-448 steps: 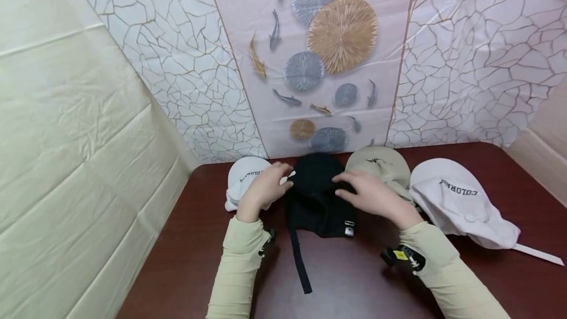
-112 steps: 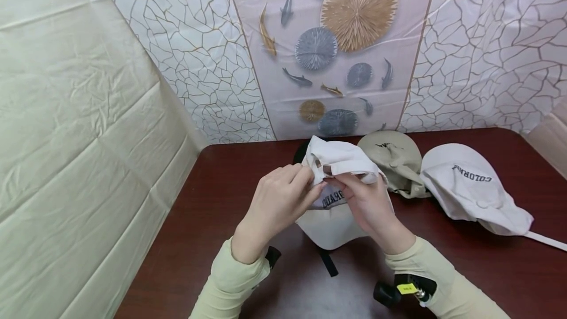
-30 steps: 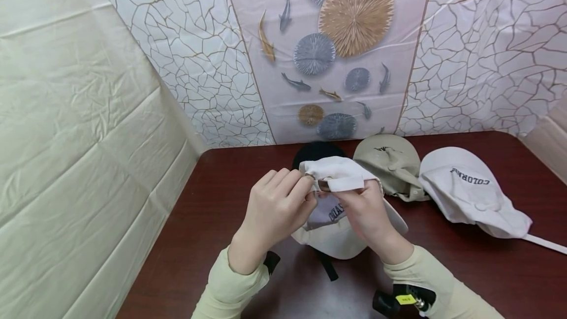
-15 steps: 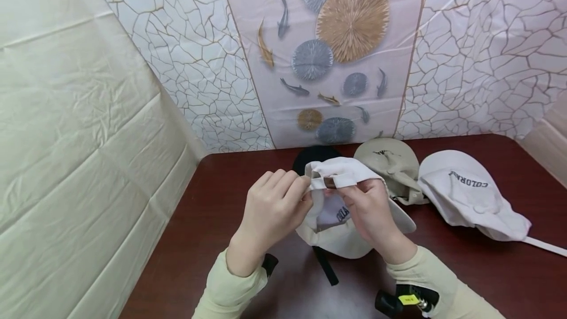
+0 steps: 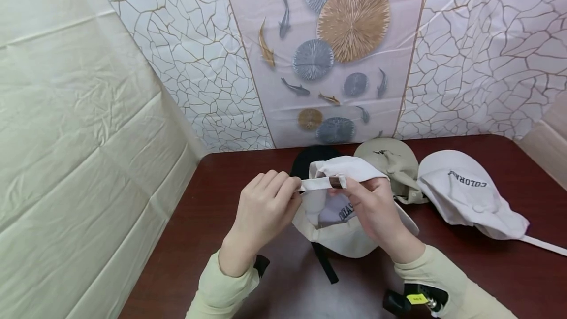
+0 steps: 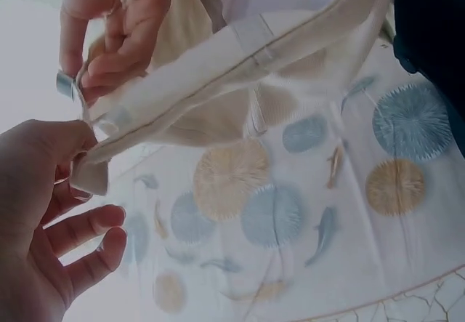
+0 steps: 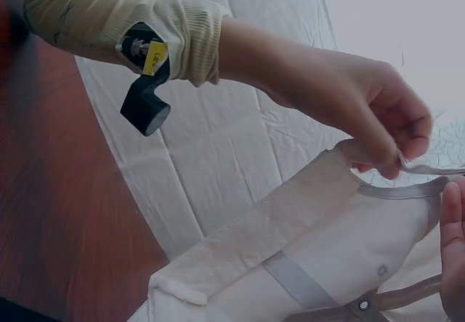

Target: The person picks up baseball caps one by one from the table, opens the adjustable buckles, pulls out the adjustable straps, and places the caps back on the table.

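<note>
My left hand [image 5: 267, 207] and right hand [image 5: 377, 210] pinch the cap strap [image 5: 316, 184] between them, likely adjusting; next probably needs gentle pulling.

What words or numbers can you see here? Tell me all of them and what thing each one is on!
"COLORA": on the white cap at the far right, upside down in the head view; any letters after it are lost in a fold.
Beige cap: dark letters, too creased to read.
White cap being held: dark letters, partly covered, not surely readable.
Yellow tag by the right sleeve: marks too small and blurred.
</note>
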`<state>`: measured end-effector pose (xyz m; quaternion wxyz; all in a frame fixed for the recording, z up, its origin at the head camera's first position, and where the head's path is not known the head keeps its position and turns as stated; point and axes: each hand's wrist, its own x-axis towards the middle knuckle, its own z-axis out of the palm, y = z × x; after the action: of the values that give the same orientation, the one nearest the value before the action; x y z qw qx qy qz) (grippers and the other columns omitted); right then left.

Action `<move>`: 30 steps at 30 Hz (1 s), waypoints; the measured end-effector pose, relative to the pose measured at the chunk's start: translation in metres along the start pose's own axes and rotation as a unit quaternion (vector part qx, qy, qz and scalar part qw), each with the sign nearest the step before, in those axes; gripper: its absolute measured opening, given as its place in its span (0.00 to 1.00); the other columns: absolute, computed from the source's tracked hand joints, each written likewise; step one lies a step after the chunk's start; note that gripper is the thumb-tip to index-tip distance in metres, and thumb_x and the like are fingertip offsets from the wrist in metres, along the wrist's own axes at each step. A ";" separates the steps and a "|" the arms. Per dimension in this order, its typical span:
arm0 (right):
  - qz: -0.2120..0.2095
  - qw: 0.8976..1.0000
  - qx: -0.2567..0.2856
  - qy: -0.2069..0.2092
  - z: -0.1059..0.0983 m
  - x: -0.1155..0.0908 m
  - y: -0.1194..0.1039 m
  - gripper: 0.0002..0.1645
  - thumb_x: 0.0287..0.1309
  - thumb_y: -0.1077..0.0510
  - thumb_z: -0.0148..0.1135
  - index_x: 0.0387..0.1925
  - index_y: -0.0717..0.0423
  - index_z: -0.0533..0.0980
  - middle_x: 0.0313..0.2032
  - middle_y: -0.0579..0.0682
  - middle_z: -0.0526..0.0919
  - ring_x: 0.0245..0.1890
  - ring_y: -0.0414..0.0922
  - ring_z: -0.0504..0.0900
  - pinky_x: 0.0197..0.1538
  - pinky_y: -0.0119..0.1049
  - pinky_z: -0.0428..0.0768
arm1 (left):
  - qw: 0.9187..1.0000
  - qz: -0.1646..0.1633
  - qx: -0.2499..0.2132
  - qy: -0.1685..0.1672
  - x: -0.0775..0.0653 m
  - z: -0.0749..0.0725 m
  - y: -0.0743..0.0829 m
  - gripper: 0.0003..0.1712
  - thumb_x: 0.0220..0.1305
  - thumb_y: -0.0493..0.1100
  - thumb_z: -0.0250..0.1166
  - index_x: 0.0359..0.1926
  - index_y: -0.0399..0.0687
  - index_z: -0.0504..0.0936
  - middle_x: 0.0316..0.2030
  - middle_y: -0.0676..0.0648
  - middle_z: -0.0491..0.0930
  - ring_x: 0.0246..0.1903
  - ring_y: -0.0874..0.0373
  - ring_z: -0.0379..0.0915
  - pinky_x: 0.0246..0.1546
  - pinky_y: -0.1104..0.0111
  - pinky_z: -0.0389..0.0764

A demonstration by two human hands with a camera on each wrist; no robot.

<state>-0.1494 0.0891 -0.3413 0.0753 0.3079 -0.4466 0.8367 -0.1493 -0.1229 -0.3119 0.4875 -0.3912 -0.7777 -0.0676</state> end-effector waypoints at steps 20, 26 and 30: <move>0.036 0.999 -0.019 0.003 0.006 -0.006 -0.001 0.20 0.70 0.73 0.47 0.54 0.57 0.79 0.49 0.52 0.84 0.44 0.41 0.84 0.45 0.34 0.83 | 0.999 0.033 0.004 0.013 0.009 0.005 0.016 0.07 0.62 0.34 0.56 0.37 0.42 0.81 0.33 0.49 0.81 0.28 0.57 0.73 0.26 0.70 0.72; 0.031 0.999 -0.014 0.005 0.000 -0.007 -0.007 0.19 0.69 0.74 0.47 0.53 0.60 0.79 0.46 0.51 0.85 0.40 0.41 0.83 0.44 0.35 0.83 | 0.999 0.009 -0.037 -0.026 0.000 0.001 0.009 0.10 0.62 0.30 0.55 0.40 0.41 0.81 0.35 0.48 0.79 0.28 0.57 0.70 0.26 0.71 0.72; 0.021 1.000 0.002 0.014 -0.005 -0.010 -0.013 0.20 0.69 0.75 0.45 0.51 0.60 0.80 0.44 0.50 0.85 0.40 0.42 0.84 0.45 0.35 0.83 | 0.999 -0.022 -0.042 -0.019 -0.012 -0.007 -0.005 0.09 0.59 0.29 0.56 0.38 0.40 0.81 0.33 0.49 0.78 0.28 0.55 0.71 0.25 0.69 0.73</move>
<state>-0.1390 0.1024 -0.3403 0.0635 0.2871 -0.4502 0.8431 -0.1452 -0.1358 -0.3165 0.4539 -0.3952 -0.7918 -0.1039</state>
